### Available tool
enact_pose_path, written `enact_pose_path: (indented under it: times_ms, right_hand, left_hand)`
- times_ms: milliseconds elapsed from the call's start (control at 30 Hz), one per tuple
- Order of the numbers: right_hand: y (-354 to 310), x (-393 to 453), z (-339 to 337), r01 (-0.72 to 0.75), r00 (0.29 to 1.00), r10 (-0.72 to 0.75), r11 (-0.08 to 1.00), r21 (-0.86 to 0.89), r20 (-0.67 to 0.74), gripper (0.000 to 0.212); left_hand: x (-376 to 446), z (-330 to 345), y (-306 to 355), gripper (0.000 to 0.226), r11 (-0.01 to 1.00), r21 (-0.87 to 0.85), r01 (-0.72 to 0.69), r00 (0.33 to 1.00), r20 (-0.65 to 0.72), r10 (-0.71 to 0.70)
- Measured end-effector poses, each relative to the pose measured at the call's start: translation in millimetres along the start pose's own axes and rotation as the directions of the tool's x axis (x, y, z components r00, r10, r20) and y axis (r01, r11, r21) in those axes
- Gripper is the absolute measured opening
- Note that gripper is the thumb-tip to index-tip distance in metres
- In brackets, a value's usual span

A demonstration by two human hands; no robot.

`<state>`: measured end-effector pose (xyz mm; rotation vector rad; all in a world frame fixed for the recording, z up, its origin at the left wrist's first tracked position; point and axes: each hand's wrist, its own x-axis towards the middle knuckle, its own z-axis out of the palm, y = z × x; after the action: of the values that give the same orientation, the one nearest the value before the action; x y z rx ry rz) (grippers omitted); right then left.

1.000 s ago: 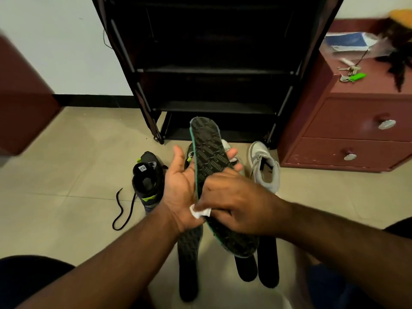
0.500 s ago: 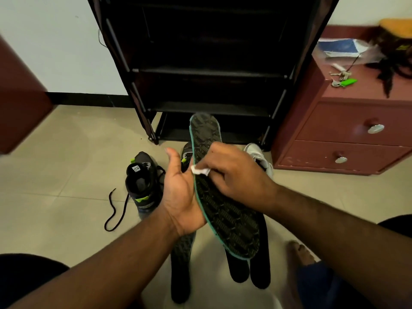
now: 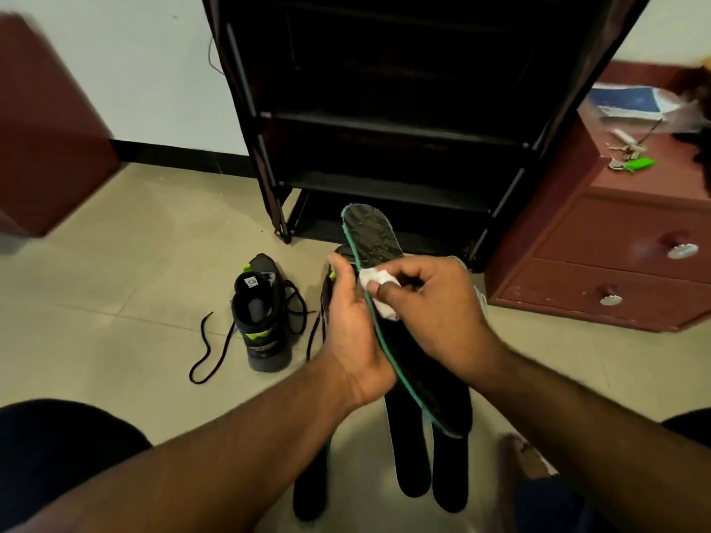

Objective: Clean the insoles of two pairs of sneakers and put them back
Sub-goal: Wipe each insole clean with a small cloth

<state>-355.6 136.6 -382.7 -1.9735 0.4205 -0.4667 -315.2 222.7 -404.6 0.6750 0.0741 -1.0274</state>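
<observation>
A black insole (image 3: 371, 240) with a green edge stands tilted in front of me, toe end up. My left hand (image 3: 350, 325) holds it from behind, thumb straight along its left edge, fingers hidden. My right hand (image 3: 431, 305) pinches a crumpled white wipe (image 3: 375, 286) and presses it on the insole's upper half. On the floor lie three more dark insoles (image 3: 409, 455), (image 3: 450, 471), (image 3: 311, 486). A black sneaker with green accents (image 3: 261, 313) stands left of my hands. Its partner (image 3: 331, 273) shows behind my left hand. A white sneaker (image 3: 481, 300) peeks out past my right hand.
A black shoe rack (image 3: 384, 128) stands straight ahead. A red-brown drawer chest (image 3: 615, 244) at the right carries keys with a green tag (image 3: 635, 163) and papers. Loose black laces (image 3: 207, 352) trail on the tile floor. A bare foot (image 3: 519, 459) rests at lower right.
My right hand has slid the wipe up the insole from the heel area towards the toe. My left hand has kept hold of the insole and turned it more edge-on.
</observation>
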Motion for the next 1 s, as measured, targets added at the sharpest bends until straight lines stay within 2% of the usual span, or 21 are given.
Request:
enact_pose_path:
  times_ms: [133,200,267,333,400,500,567,700,833,900,1000]
  right_hand:
    - [1,-12,1,-0.036,0.988,0.045,0.997,-0.064,0.146,0.017]
    - [7,-10,-1,-0.083,0.985,0.095,0.993,-0.087,0.145,0.014]
    - [8,-9,1,-0.125,0.985,0.128,0.992,-0.036,0.117,0.009]
    - [-1,-14,4,-0.031,0.991,0.032,0.999,-0.011,0.127,0.013]
    - [-6,-17,5,0.091,0.988,-0.08,0.992,-0.084,0.131,0.015]
    - [6,-2,-5,0.062,0.996,-0.047,0.976,-0.208,0.076,0.006]
    - [9,1,-5,0.041,0.995,-0.016,0.967,-0.252,0.1,0.007]
    - [0,-9,1,0.125,0.96,-0.06,0.965,-0.23,0.272,0.007]
    - [17,3,-4,0.201,0.969,-0.111,0.873,-0.444,0.219,0.002]
    - [17,-5,1,0.178,0.969,-0.09,0.9,-0.398,0.23,0.003]
    - [14,-19,8,0.259,0.929,-0.145,0.911,-0.32,0.342,0.004]
  left_hand:
    - [15,-9,27,0.114,0.995,-0.016,-0.099,0.993,-0.061,0.098]
    - [17,-12,32,0.112,0.989,-0.032,-0.142,0.987,-0.075,0.139]
    - [14,-12,24,0.104,0.993,-0.038,-0.108,0.993,-0.043,0.106]
    - [9,-8,14,0.096,0.998,-0.056,-0.028,0.999,-0.019,0.027]
    - [8,-8,11,0.095,0.998,-0.065,-0.002,1.0,-0.007,0.002]
    - [6,-8,17,0.092,0.999,-0.009,-0.052,0.999,0.01,0.052]
    - [4,-8,18,0.093,0.999,0.011,-0.052,0.998,-0.025,0.052]
    - [0,-11,15,0.091,1.0,-0.011,-0.008,0.997,-0.074,0.007]
    - [-3,-13,9,0.089,0.998,0.061,-0.001,0.995,-0.099,0.007]
    - [-5,-16,7,0.088,0.998,0.065,0.026,0.992,-0.121,-0.018]
    - [-7,-28,3,0.088,0.995,0.07,0.068,0.984,-0.17,-0.055]
